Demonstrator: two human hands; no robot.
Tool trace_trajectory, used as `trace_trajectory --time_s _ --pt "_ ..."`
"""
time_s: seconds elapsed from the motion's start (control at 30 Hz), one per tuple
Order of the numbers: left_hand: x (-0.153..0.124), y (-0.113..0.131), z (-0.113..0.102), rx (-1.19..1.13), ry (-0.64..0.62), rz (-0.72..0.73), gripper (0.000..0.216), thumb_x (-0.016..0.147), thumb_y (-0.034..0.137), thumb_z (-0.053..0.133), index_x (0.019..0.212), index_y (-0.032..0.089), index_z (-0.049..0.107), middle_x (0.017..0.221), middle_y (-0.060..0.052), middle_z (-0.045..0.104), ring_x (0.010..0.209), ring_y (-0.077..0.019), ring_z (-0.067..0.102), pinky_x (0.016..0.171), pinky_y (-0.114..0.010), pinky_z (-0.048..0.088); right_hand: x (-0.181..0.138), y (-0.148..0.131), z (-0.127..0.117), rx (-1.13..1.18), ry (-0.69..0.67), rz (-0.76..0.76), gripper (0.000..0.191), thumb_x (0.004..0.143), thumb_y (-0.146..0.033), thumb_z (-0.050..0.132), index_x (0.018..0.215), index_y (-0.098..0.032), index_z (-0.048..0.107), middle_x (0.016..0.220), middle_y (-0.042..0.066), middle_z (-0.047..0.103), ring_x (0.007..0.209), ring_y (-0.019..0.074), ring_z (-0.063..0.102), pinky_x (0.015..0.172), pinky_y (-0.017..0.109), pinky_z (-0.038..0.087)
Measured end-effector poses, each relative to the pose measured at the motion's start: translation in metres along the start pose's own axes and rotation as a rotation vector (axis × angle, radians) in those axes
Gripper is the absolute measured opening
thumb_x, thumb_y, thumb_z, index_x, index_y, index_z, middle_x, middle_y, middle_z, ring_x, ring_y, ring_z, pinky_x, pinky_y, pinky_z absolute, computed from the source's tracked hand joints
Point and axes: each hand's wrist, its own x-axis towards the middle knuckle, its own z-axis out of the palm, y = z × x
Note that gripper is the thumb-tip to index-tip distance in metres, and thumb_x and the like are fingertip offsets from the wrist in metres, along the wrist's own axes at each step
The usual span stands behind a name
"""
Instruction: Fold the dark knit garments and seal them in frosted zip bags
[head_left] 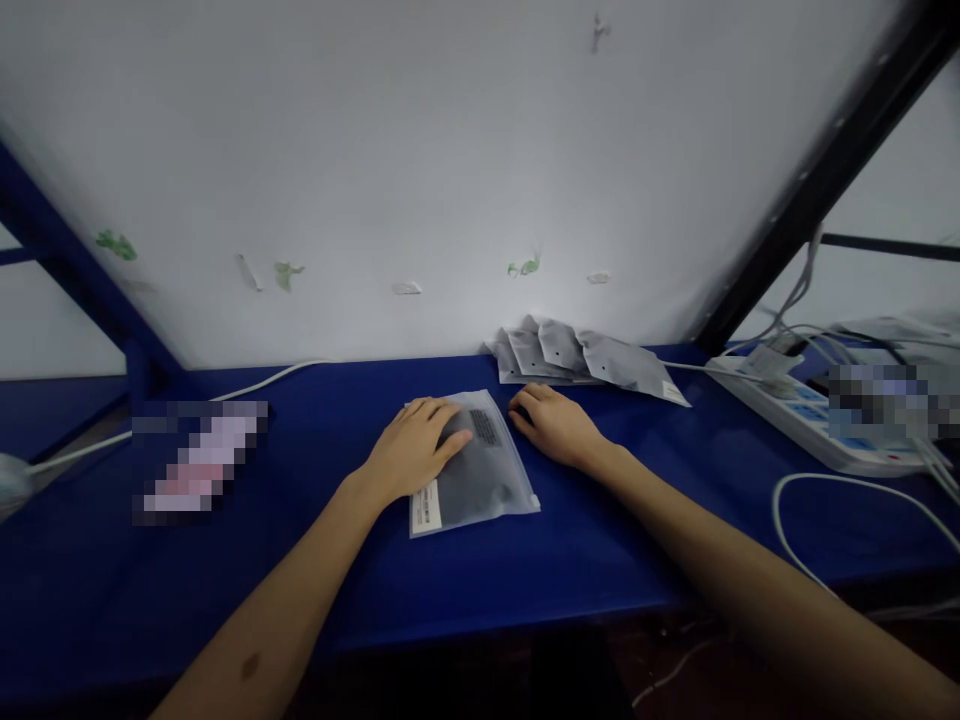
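Observation:
A frosted plastic zip bag [480, 480] with a dark item inside and a white label at its near corner lies flat on the blue table [570, 560]. My left hand [416, 448] rests palm-down on the bag's left half, fingers stretched flat across it. My right hand [551, 420] sits at the bag's upper right edge, fingers curled down against the table beside the bag; whether they pinch the bag's rim is hidden.
A fanned row of several grey pouches [585, 358] lies against the white wall behind. A white power strip [817, 420] with cables sits at the right, a white cable [825, 490] loops near the front edge, and a blurred object [196, 458] lies left.

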Motion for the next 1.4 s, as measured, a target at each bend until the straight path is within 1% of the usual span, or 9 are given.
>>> trace_trajectory --time_s 0.13,0.27,0.47,0.67,0.83,1.03,1.17,1.27,1.4 --pt "0.0 0.003 0.0 -0.045 -0.061 0.0 0.06 0.1 0.061 0.034 0.147 0.024 0.044 0.156 -0.009 0.04 0.146 -0.0314 0.032 0.12 -0.054 0.023 -0.01 0.001 0.003 0.11 0.022 -0.003 0.025 0.097 -0.028 0.049 0.111 -0.016 0.066 0.113 0.011 0.065 0.109 0.0217 0.059 0.097 0.035 0.045" --pt "0.0 0.004 0.0 -0.05 -0.112 -0.031 0.068 0.097 0.065 0.037 0.151 0.025 0.038 0.16 -0.01 0.034 0.147 -0.0347 0.027 0.119 -0.057 0.024 -0.012 0.004 0.0 0.185 0.033 0.0 0.022 0.096 -0.027 0.05 0.107 -0.016 0.067 0.112 0.01 0.066 0.109 0.0214 0.06 0.097 0.035 0.046" --pt "0.0 0.008 -0.003 -0.043 -0.139 -0.082 0.069 0.097 0.065 0.036 0.153 0.025 0.034 0.16 -0.01 0.033 0.147 -0.0348 0.028 0.117 -0.057 0.027 -0.011 0.006 -0.002 0.266 0.016 -0.014 0.02 0.094 -0.033 0.057 0.1 -0.017 0.066 0.107 0.009 0.066 0.104 0.0208 0.062 0.094 0.035 0.047" --pt "0.0 0.014 -0.001 -0.046 -0.137 -0.061 0.069 0.096 0.065 0.036 0.152 0.025 0.035 0.159 -0.011 0.035 0.144 -0.0336 0.033 0.116 -0.056 0.029 -0.012 -0.002 -0.007 0.395 0.07 -0.064 0.022 0.095 -0.036 0.056 0.101 -0.018 0.068 0.103 0.007 0.066 0.099 0.0196 0.061 0.091 0.033 0.047" --pt "0.001 0.023 0.001 -0.048 -0.12 -0.026 0.069 0.096 0.064 0.038 0.152 0.024 0.035 0.156 -0.011 0.039 0.141 -0.0319 0.037 0.115 -0.053 0.031 -0.01 -0.009 -0.004 0.44 0.076 0.069 0.031 0.096 -0.04 0.052 0.109 -0.018 0.07 0.108 0.009 0.066 0.1 0.0201 0.06 0.091 0.033 0.046" --pt "0.002 0.032 0.003 -0.02 -0.093 -0.01 0.066 0.097 0.062 0.036 0.15 0.024 0.037 0.153 -0.011 0.043 0.138 -0.033 0.041 0.113 -0.053 0.033 -0.007 -0.019 0.001 0.438 0.043 0.2 0.034 0.087 -0.049 0.063 0.089 -0.017 0.074 0.103 0.011 0.062 0.101 0.0235 0.057 0.091 0.036 0.047" --pt "0.002 0.034 0.006 -0.026 -0.081 -0.013 0.067 0.097 0.062 0.034 0.152 0.024 0.034 0.154 -0.011 0.041 0.138 -0.0337 0.041 0.112 -0.051 0.036 -0.008 -0.024 0.0 0.476 0.026 0.164 0.028 0.081 -0.044 0.07 0.087 -0.018 0.076 0.102 0.011 0.06 0.106 0.0247 0.055 0.093 0.035 0.048" --pt "0.001 0.033 0.007 -0.031 -0.083 -0.03 0.069 0.098 0.063 0.032 0.155 0.024 0.028 0.157 -0.011 0.036 0.139 -0.0334 0.039 0.112 -0.05 0.037 -0.007 -0.02 -0.003 0.467 0.076 0.14 0.022 0.08 -0.038 0.071 0.08 -0.017 0.075 0.102 0.011 0.061 0.106 0.0238 0.056 0.094 0.033 0.049" --pt "0.001 0.029 0.01 0.005 -0.1 -0.054 0.071 0.099 0.062 0.029 0.157 0.02 0.024 0.161 -0.013 0.029 0.145 -0.0343 0.031 0.116 -0.052 0.031 -0.008 0.001 -0.009 0.278 0.179 0.277 0.025 0.085 -0.039 0.064 0.081 -0.017 0.074 0.108 0.012 0.063 0.107 0.0249 0.059 0.098 0.037 0.047"
